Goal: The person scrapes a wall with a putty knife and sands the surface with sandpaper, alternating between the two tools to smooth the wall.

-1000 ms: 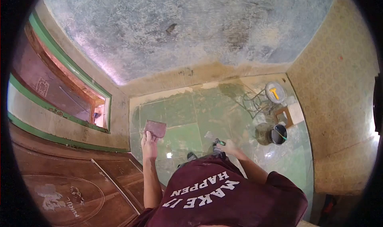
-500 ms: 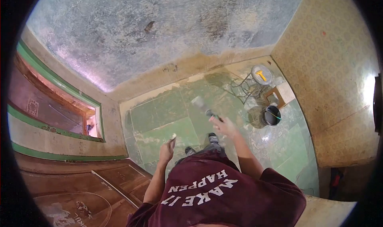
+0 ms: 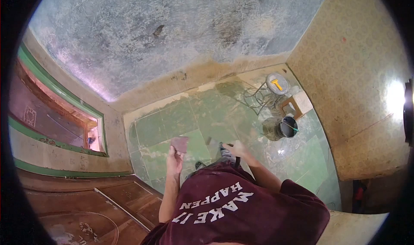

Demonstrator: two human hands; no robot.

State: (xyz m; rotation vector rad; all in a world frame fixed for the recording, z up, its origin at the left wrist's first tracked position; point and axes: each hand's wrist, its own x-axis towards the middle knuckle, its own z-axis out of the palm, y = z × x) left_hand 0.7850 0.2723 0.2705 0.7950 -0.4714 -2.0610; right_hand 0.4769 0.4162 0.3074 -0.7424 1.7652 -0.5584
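Note:
My left hand (image 3: 174,162) is closed on a small reddish-brown square of what looks like sandpaper (image 3: 180,144), its flat face turned up toward me. To its right, my right hand (image 3: 237,150) grips the dark handle of a scraper (image 3: 212,142); the blade points left toward the sheet and is a little blurred. A gap separates the two tools. Both hands are in front of my body, above the green tiled floor (image 3: 161,126).
A round stool (image 3: 275,78) with a yellow-handled tool (image 3: 277,85) on it stands near the far right corner. Beside it are a box-like wooden piece (image 3: 303,102) and a black bucket (image 3: 282,127). A patchy blue-grey wall (image 3: 172,38) rises ahead; a green-framed window (image 3: 105,135) is at left.
My left hand has turned, bringing the sheet's flat face into view. My right hand has drawn the scraper down and closer to my body. The camera view has shifted slightly.

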